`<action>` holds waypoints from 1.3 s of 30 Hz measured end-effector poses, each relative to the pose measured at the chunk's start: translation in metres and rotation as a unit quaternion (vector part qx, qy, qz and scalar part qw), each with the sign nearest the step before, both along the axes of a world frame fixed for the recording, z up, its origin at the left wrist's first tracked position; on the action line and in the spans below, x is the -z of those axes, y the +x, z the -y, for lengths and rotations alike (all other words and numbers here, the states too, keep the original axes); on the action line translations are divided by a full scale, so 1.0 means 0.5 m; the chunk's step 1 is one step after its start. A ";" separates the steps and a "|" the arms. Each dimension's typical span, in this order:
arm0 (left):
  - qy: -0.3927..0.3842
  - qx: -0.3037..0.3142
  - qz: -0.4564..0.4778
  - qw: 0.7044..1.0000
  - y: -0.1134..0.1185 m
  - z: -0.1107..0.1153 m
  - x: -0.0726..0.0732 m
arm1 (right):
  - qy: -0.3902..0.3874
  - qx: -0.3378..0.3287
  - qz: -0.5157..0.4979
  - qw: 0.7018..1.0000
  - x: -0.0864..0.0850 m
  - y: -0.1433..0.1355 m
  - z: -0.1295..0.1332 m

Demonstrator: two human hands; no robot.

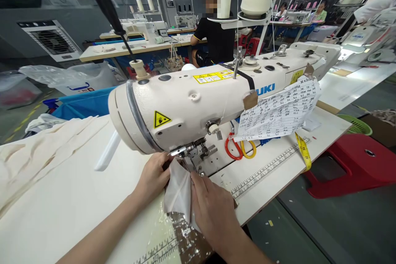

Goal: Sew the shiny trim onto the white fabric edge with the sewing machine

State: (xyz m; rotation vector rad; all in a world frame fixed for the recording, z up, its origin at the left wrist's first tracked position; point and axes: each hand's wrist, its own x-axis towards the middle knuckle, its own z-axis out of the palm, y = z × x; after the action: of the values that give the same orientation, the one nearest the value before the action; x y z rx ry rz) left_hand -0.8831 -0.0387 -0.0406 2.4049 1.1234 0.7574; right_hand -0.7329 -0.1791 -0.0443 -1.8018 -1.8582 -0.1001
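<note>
A small piece of pale grey fabric (178,192) lies under the needle area of a cream sewing machine (182,103), its near end hanging over the bed. My left hand (154,173) is closed on the fabric's left edge, close beside the presser foot (188,151). On the right edge, my right hand (212,206) grips the same fabric between thumb and fingers. Part of the fabric between the hands and the foot is hidden by my fingers.
Scissors with red and yellow handles (234,148) lie behind the needle area. A handwritten sheet (278,109) is taped to the machine. A yellow tape measure (303,152) hangs off the table edge. Cream cloth (34,152) lies left. A red stool (355,165) stands right. A person in black (215,37) sits ahead.
</note>
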 end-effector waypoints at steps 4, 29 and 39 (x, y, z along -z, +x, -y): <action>-0.026 -0.020 0.012 0.999 -0.002 0.000 -0.003 | -0.017 0.001 -0.004 1.000 -0.002 0.001 -0.002; 0.184 0.141 -0.155 0.960 0.000 0.068 -0.040 | -0.007 0.013 -0.064 0.998 0.041 0.012 0.170; 0.171 0.124 -0.109 0.971 -0.014 0.097 -0.002 | -0.024 -0.065 -0.015 0.998 0.013 0.049 0.159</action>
State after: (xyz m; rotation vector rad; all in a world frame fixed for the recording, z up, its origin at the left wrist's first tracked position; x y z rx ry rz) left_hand -0.8902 -0.0874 -0.0398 2.9082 0.7925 0.6596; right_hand -0.7083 -0.2586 -0.0506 -1.7001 -1.9656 0.0193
